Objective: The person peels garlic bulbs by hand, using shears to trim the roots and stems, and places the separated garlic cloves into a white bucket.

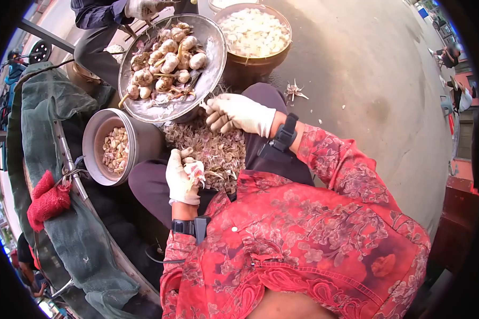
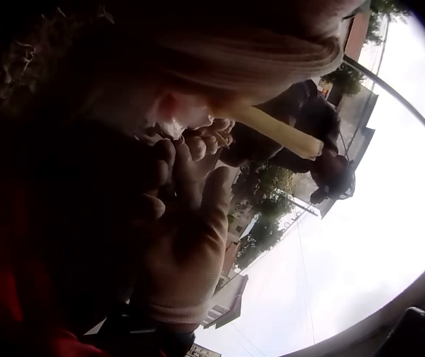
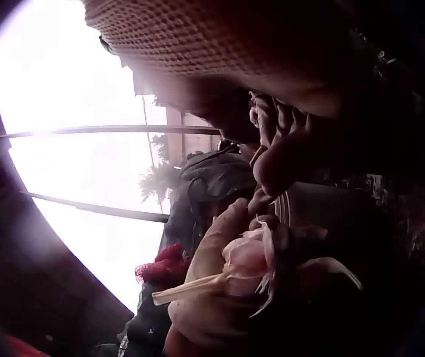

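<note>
In the head view my gloved left hand holds a partly peeled garlic bulb, pinkish with white skin hanging loose. Its pale stem sticks out in the right wrist view. My gloved right hand is above and to the right of it, fingers curled, with a pale scrap of garlic skin at the fingertips. Below both hands, a heap of garlic skins lies between my knees. A metal pan of unpeeled garlic bulbs stands just beyond my hands.
At left is a white bucket with loose cloves. Past the pan stands a round tub of peeled cloves. Another person's gloved hand is at the top. Green netting and a red mesh bag hang over a rail.
</note>
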Available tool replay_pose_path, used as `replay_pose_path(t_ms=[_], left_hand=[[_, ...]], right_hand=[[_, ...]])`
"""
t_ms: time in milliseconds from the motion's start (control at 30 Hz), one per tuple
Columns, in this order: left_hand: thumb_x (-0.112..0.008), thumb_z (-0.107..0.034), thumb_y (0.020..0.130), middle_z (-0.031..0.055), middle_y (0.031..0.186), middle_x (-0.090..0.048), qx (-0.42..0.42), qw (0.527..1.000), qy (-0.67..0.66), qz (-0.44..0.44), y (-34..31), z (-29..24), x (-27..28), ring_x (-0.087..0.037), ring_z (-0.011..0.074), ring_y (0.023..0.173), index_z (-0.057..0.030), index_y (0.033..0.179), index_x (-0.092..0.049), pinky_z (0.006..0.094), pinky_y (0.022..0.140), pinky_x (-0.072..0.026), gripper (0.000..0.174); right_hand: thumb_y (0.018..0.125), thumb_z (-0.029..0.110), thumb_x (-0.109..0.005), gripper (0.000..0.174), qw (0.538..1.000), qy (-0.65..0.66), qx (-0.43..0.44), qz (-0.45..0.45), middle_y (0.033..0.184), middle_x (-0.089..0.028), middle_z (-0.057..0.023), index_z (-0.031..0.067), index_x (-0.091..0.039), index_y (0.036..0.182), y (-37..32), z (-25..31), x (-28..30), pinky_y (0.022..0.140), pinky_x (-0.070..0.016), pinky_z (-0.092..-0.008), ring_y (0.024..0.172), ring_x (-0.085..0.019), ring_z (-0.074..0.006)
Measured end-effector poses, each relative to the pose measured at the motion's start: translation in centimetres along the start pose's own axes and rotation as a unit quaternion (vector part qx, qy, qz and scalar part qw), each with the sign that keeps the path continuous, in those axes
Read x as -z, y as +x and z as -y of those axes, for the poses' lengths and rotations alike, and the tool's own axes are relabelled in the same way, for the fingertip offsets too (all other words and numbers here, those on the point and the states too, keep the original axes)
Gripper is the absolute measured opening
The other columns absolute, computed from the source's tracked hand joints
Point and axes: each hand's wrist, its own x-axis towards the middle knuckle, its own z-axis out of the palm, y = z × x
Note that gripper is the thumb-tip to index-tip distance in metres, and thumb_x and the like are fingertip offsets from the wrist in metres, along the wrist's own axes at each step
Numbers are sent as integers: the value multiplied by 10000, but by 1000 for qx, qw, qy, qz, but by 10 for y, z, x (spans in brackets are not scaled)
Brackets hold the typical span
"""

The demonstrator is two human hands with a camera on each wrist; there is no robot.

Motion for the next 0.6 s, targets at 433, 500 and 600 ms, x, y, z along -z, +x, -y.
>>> replay_pose_path(t_ms=[433, 500, 600], left_hand=[[-366, -328, 1024, 77, 1088, -579, -285, 928, 204, 126, -21, -9, -26, -560, 136, 933, -31, 1203, -576, 272, 795, -496, 405], [-350, -373, 1030, 93, 1132, -588, -213, 964, 84, 136, -17, -6, -25, -572, 159, 988, -8, 1215, -569, 296, 845, -496, 464], [-345, -503, 1016, 50, 908, -638, -103, 979, 29, 170, -10, 0, -16, -607, 163, 770, -32, 1143, -586, 290, 684, -518, 544]], right_hand=[[965, 164, -457, 155, 983, 146, -23, 113, 875, -611, -46, 55, -538, 1039, -12, -88, -64, 588, -525, -290, 732, -605, -139], [969, 147, -519, 199, 967, 190, -24, 167, 998, -635, -57, 41, -546, 1135, -8, -86, -56, 710, -539, -299, 852, -626, -143], [959, 198, -566, 258, 986, 124, 23, 105, 947, -639, -44, 44, -514, 1159, -3, -83, -59, 597, -518, -236, 759, -632, -130]])
